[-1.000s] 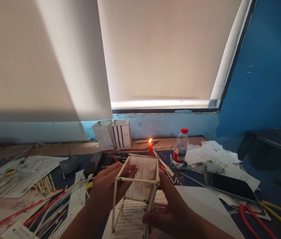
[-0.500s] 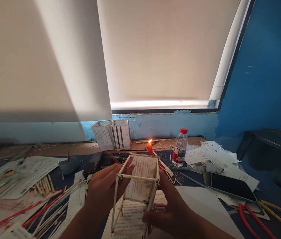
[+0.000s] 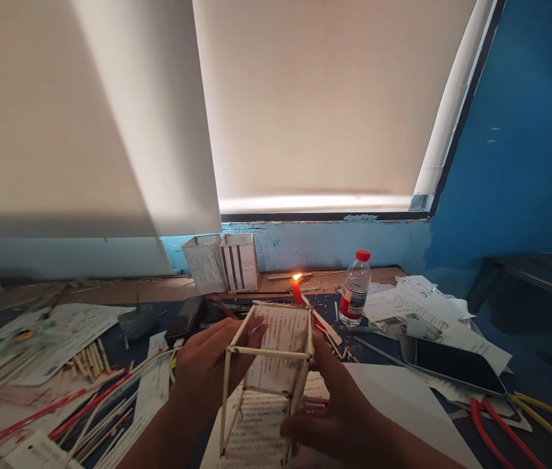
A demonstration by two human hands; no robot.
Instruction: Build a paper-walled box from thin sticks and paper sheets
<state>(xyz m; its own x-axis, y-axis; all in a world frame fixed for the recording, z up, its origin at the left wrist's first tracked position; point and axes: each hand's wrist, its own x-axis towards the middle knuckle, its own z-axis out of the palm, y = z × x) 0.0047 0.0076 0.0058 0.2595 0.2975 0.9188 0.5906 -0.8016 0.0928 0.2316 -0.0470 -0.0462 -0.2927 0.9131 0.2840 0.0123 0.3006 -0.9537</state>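
Between my hands is a box-shaped frame of thin pale sticks [image 3: 271,352], with printed paper [image 3: 280,335] on its far side. My left hand [image 3: 207,365] grips it from the left, fingers reaching behind the near sticks to the paper. Around the right edge, my right hand [image 3: 337,397] is closed, its thumb low on the near upright and its fingers on the far side, partly hidden. Beneath the frame lie printed and white sheets [image 3: 388,404]. Just beyond it a lit red candle [image 3: 296,290] stands upright.
Two paper-covered boxes [image 3: 239,264] stand by the wall. Right of the candle is a bottle with a red cap [image 3: 354,293]. A phone [image 3: 452,365] rests on papers, near red-handled pliers or scissors [image 3: 481,423]. Loose sticks [image 3: 91,361] and a small cup [image 3: 137,322] are at left.
The view has shifted very slightly. Both hands keep their hold on the stick frame, which has barely moved.
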